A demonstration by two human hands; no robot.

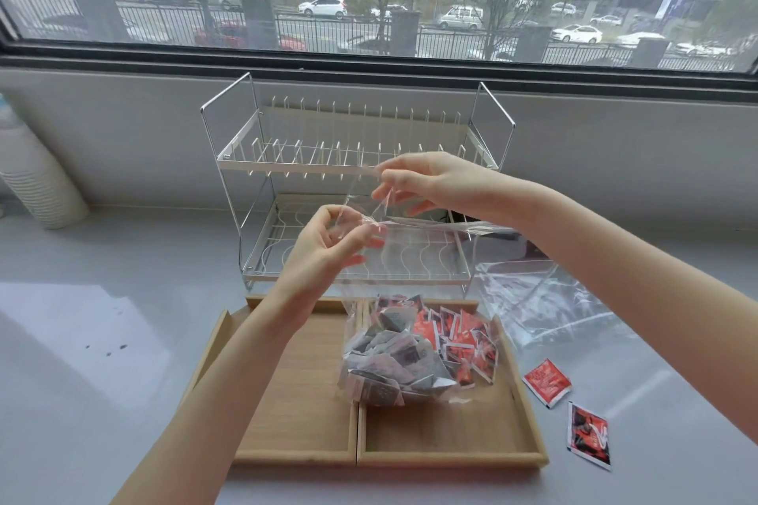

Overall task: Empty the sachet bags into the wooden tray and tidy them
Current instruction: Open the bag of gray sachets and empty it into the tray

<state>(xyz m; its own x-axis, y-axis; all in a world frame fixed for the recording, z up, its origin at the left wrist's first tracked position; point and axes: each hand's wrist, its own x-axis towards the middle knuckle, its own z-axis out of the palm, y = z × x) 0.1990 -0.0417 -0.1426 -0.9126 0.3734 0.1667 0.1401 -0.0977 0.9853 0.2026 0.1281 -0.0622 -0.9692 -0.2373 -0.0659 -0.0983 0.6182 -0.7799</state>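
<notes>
**Bag held by its mouth, sachets hanging straight below**

Both hands pinch the top edge of a clear plastic bag (414, 344) above the wooden tray (295, 402) on the counter (102, 340). The left hand (328, 246) grips the nearer lip, the right hand (430, 184) the farther one, a little higher. The bag hangs upright, its grey sachets (389, 365) resting low over the tray's divider, red sachets (455, 336) behind in the right compartment. Emptying likely calls for upending it. Two loose red packets (547, 381) lie just right of the tray, beside an empty bag (541, 299).
</notes>
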